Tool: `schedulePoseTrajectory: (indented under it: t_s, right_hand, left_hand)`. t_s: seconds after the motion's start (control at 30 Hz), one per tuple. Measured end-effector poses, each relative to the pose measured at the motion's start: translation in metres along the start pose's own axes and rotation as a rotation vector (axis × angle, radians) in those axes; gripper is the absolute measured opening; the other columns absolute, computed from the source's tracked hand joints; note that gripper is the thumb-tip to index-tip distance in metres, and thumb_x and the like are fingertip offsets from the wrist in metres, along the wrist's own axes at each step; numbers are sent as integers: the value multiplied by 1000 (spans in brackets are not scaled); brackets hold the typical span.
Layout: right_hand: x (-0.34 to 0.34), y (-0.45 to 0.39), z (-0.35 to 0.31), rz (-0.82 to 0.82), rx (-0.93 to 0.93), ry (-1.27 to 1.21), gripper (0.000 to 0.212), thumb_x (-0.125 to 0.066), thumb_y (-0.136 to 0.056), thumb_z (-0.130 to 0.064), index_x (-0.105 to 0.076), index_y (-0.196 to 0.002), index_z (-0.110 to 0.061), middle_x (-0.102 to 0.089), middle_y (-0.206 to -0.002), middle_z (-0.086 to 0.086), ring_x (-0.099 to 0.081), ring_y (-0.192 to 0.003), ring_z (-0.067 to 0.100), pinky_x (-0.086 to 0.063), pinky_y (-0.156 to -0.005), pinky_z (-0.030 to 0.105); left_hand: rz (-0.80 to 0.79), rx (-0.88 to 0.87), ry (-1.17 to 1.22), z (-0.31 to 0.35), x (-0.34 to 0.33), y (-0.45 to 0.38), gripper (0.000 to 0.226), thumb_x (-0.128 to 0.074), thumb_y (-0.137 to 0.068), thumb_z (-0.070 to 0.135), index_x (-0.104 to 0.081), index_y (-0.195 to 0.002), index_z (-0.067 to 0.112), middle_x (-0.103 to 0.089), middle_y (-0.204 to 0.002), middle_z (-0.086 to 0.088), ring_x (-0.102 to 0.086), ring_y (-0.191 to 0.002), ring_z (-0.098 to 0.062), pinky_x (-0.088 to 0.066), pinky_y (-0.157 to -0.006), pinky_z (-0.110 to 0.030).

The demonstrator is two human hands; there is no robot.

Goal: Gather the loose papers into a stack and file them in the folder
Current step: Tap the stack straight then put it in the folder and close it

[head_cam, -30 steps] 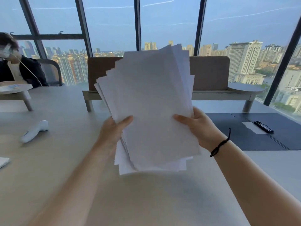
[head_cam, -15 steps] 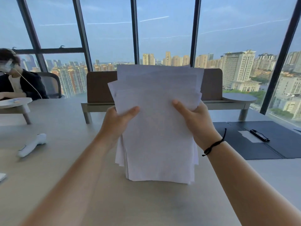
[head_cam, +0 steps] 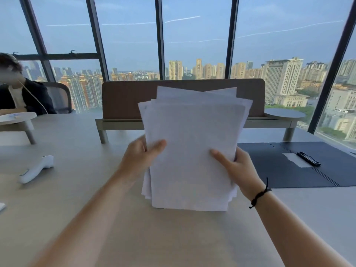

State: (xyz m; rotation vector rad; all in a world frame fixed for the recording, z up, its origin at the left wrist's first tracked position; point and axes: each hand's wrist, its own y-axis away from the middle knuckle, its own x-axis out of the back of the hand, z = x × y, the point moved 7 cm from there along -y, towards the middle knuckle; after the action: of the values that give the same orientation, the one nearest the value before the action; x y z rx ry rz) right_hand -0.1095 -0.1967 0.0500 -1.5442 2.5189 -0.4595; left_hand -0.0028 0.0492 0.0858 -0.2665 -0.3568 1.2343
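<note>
Your left hand (head_cam: 141, 157) and right hand (head_cam: 238, 169) both grip the papers (head_cam: 192, 151) upright, fingers wrapped round the side edges, bottom edge on the surface (head_cam: 57, 199); the open folder (head_cam: 300, 166) lies right.

No legible text, label or number anywhere, even on the papers (head_cam: 192, 151).

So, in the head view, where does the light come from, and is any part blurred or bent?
Head view: daylight enters through the windows behind, so the papers look dim and bluish; wide-angle lens leans the window frames outward; forearms near the bottom edge are soft, left hand and right hand slightly blurred.
</note>
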Motion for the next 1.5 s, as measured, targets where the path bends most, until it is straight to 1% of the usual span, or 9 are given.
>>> schedulePoseTrajectory:
  t_s: [0.2, 0.33, 0.47, 0.57, 0.67, 0.83, 1.0, 1.17, 1.5]
  right_hand:
    - [-7, 17, 31, 12, -56, -105, 29, -78, -75, -34, -73, -99, -18, -81, -94, -3, -77, -87, 16, -61, -68, 27]
    - [-18, 18, 30, 95, -26, -125, 20, -76, -85, -29, -74, -102, -18, -81, -94, -6, -77, -86, 11, -59, -66, 23]
    - [-19, 18, 29, 179, 3, -94, 12, -73, -90, -24, -74, -99, -15, -80, -87, -10, -75, -79, 6, -58, -63, 21]
    - [-15, 16, 31, 162, -11, 6, 15, -71, -91, -25, -74, -87, -10, -78, -76, -4, -72, -71, 9, -59, -61, 31]
    - [-16, 13, 9, 104, 21, -25, 10, -72, -91, -22, -76, -81, -21, -79, -77, -7, -75, -74, 8, -62, -69, 34]
    - [-23, 6, -52, -32, 149, -193, 17, -77, -81, -24, -75, -98, -23, -80, -99, 0, -76, -94, 20, -62, -78, 36]
    - [-31, -9, -99, -217, 141, -391, 33, -73, -76, -19, -73, -108, -16, -79, -101, 4, -75, -92, 24, -60, -75, 36]
    - [-39, -10, -122, -446, 190, -440, 58, -65, -84, -4, -56, -136, -28, -70, -124, 8, -68, -110, 29, -58, -89, 42]
    - [-36, -5, -118, -421, 192, -445, 26, -60, -87, 4, -59, -97, -20, -62, -93, -3, -64, -78, 20, -56, -63, 31]
  left_hand:
    - [-72, 95, 63, -61, -16, 26, 23, -79, -76, 25, -76, -98, 18, -80, -96, 2, -76, -93, -19, -59, -74, -28]
    - [77, 155, 108, -73, -21, 27, 18, -81, -76, 26, -78, -89, 14, -80, -92, -7, -76, -90, -27, -61, -81, -47]
    - [177, 159, 177, -76, -18, 28, 42, -81, -76, 41, -75, -87, 1, -77, -91, -18, -74, -87, -38, -55, -79, -63]
    - [203, 139, 184, -70, -9, 27, 18, -72, -90, 22, -77, -90, 4, -76, -97, -24, -71, -97, -44, -55, -84, -64]
    - [107, 64, 162, -44, -9, 21, 20, -75, -83, 23, -76, -98, 11, -78, -99, -16, -73, -97, -38, -56, -88, -60]
    - [-50, -30, 229, 15, -6, 6, 29, -84, -63, 31, -81, -91, 28, -80, -101, -2, -75, -98, -25, -58, -90, -45]
    - [-216, -131, 342, 72, -3, -9, 22, -75, -77, 19, -80, -96, 29, -79, -99, 2, -75, -94, -20, -61, -80, -37]
    - [-411, -147, 397, 88, -4, -7, 49, -57, -87, 8, -65, -125, 37, -73, -117, 5, -71, -107, -21, -59, -84, -38]
    - [-340, -120, 354, 83, 2, -9, 31, -57, -84, 9, -75, -88, 34, -74, -93, 9, -72, -82, -9, -59, -75, -36]
